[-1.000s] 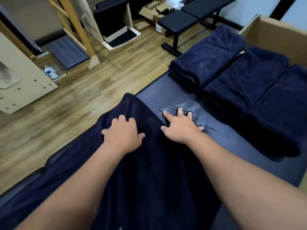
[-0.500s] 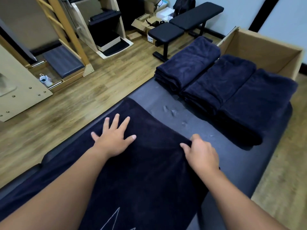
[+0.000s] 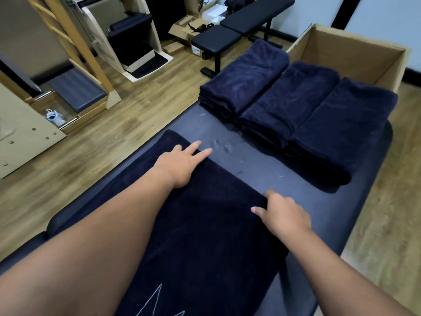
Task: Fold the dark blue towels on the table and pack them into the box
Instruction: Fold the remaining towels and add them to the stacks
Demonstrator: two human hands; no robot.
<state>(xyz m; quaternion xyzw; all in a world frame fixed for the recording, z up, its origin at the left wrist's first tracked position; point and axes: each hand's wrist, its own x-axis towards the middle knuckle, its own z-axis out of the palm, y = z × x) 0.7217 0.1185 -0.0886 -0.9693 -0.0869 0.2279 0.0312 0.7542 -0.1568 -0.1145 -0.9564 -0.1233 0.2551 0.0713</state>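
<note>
A person's left hand [image 3: 180,166] lay flat, fingers straight, on the far edge of a dark blue towel [image 3: 205,236] spread over the padded table [image 3: 319,215]; the right hand [image 3: 283,215] pinched the towel's right corner. Beyond the towel sat three folded stacks [image 3: 293,106], then the box [image 3: 355,58].

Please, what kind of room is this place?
Probably a small fitness or Pilates studio: a black workout bench, wooden exercise apparatus with a dark pad, and a padded table that bears folded dark towels.
</note>
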